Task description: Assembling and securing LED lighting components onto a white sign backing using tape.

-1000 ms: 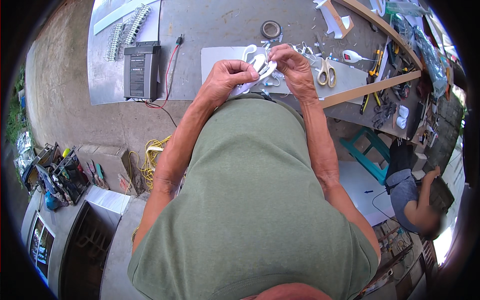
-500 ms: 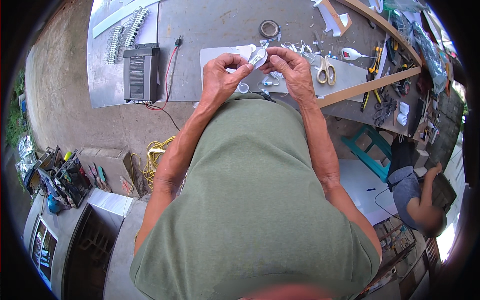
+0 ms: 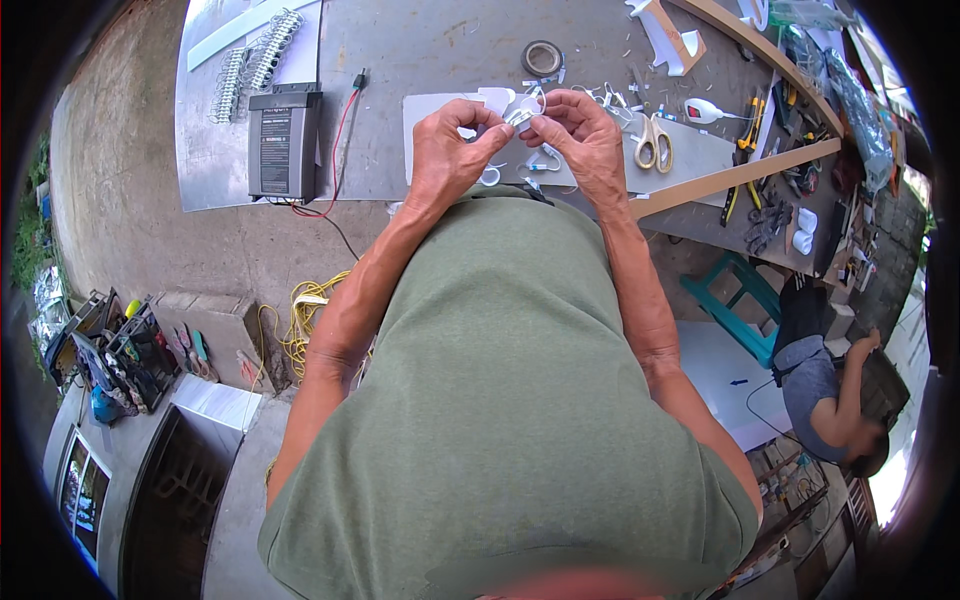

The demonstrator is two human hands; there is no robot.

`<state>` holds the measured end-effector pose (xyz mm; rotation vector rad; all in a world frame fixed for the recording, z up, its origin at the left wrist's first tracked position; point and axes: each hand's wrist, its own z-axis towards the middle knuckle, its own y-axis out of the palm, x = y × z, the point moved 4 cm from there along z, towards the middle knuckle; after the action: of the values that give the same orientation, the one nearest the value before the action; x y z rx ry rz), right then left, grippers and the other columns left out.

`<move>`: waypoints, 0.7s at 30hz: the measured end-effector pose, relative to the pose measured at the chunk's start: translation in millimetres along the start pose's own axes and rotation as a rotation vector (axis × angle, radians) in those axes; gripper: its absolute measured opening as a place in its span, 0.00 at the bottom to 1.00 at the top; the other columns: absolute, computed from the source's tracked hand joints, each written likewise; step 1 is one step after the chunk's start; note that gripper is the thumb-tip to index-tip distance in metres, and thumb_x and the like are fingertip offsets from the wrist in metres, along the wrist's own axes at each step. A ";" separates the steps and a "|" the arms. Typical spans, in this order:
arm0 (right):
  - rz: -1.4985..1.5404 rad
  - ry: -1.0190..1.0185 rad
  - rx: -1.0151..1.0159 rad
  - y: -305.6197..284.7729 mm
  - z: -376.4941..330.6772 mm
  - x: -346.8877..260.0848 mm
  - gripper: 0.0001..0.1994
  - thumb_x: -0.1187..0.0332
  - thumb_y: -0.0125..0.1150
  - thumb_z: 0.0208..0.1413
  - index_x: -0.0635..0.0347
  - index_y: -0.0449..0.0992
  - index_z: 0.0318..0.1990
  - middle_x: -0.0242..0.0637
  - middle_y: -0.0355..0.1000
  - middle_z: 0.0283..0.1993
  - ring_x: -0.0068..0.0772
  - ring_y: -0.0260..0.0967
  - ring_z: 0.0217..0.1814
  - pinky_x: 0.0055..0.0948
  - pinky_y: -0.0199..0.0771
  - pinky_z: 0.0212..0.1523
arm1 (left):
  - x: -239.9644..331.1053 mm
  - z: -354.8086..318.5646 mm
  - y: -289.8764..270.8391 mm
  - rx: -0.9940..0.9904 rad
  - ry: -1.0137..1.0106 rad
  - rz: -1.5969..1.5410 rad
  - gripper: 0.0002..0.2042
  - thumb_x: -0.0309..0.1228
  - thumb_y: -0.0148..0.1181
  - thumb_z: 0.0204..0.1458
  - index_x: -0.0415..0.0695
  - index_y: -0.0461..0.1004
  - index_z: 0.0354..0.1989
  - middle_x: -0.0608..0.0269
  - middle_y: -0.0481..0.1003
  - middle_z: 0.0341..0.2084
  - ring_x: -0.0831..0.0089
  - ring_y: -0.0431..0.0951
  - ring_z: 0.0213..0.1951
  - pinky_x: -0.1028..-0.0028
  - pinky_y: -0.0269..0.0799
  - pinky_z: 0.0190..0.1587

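My left hand (image 3: 452, 148) and my right hand (image 3: 583, 142) meet above the near edge of the metal worktable (image 3: 430, 55). Both are closed, fingertips pinching a small white piece with a thin strip or wire (image 3: 520, 115); its exact kind is too small to make out. Under and behind them lies a pale flat board (image 3: 420, 110). Small white curved pieces (image 3: 543, 158) and bits of white strip with blue marks lie close by. A dark roll of tape (image 3: 542, 58) sits just beyond my fingers. To the right of my right hand are scissors (image 3: 655, 147) with pale handles.
Left on the table stand a dark power supply box (image 3: 283, 150) with red and black wires and chains of small modules (image 3: 270, 50). At right are a glue bottle (image 3: 703, 109), pliers (image 3: 748, 130) and brown strips (image 3: 740, 178). A person (image 3: 815, 385) is beyond a green stool (image 3: 735, 300).
My fingertips have shifted slightly on the white piece, and it is turned so that less of its round face shows. The person at right has moved their head a little.
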<state>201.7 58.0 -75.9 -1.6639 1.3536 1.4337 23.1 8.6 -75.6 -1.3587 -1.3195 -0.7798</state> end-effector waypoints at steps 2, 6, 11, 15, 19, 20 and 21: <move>-0.016 -0.015 0.011 -0.5 0.8 3.4 0.13 0.74 0.64 0.59 0.67 0.74 0.50 0.41 0.78 0.40 0.28 0.79 0.38 0.25 0.82 0.40 | 0.2 0.0 0.2 0.006 0.009 0.001 0.08 0.30 0.72 0.46 0.39 0.82 0.31 0.63 0.80 0.26 0.76 0.77 0.29 0.74 0.73 0.33; -0.066 0.005 0.034 -1.1 2.2 6.7 0.09 0.73 0.63 0.60 0.67 0.76 0.45 0.39 0.79 0.36 0.25 0.79 0.37 0.25 0.82 0.39 | 1.4 0.0 1.3 -0.006 0.055 0.064 0.09 0.30 0.72 0.50 0.38 0.82 0.33 0.65 0.80 0.28 0.81 0.76 0.30 0.80 0.71 0.31; -0.129 0.008 0.050 -3.5 2.1 2.6 0.07 0.73 0.61 0.61 0.68 0.75 0.42 0.38 0.79 0.34 0.25 0.79 0.35 0.25 0.82 0.38 | 5.1 0.1 1.2 -0.035 0.101 0.091 0.10 0.32 0.73 0.49 0.39 0.82 0.33 0.65 0.80 0.29 0.81 0.77 0.30 0.79 0.72 0.30; -0.147 0.010 0.047 -6.6 3.3 2.3 0.07 0.73 0.60 0.62 0.68 0.74 0.42 0.39 0.78 0.33 0.26 0.79 0.33 0.25 0.82 0.36 | 3.5 0.1 1.4 -0.052 0.073 0.053 0.10 0.33 0.73 0.49 0.39 0.82 0.33 0.65 0.80 0.29 0.81 0.77 0.30 0.79 0.72 0.29; -0.109 0.021 0.031 -3.7 4.7 -4.3 0.06 0.74 0.58 0.62 0.70 0.73 0.41 0.42 0.78 0.33 0.28 0.79 0.33 0.25 0.84 0.32 | 3.5 -1.2 2.0 -0.031 0.086 0.045 0.10 0.32 0.72 0.49 0.39 0.81 0.34 0.65 0.80 0.29 0.81 0.77 0.29 0.79 0.72 0.29; -0.110 0.022 0.032 -4.6 4.9 -4.1 0.06 0.74 0.58 0.62 0.70 0.73 0.41 0.42 0.78 0.33 0.28 0.79 0.33 0.25 0.84 0.32 | 3.5 -0.7 2.1 -0.032 0.086 0.044 0.10 0.32 0.72 0.49 0.39 0.81 0.34 0.65 0.80 0.29 0.81 0.77 0.29 0.79 0.72 0.29; -0.109 0.026 0.024 -5.7 5.6 -3.3 0.06 0.75 0.58 0.62 0.71 0.73 0.41 0.42 0.78 0.33 0.28 0.79 0.33 0.26 0.84 0.32 | 4.2 0.0 2.3 -0.038 0.101 0.070 0.10 0.32 0.72 0.49 0.39 0.81 0.33 0.66 0.80 0.28 0.81 0.77 0.29 0.80 0.72 0.29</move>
<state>205.1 65.9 -75.4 -1.7187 1.2684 1.3327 26.0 10.2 -72.2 -1.3700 -1.1778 -0.8190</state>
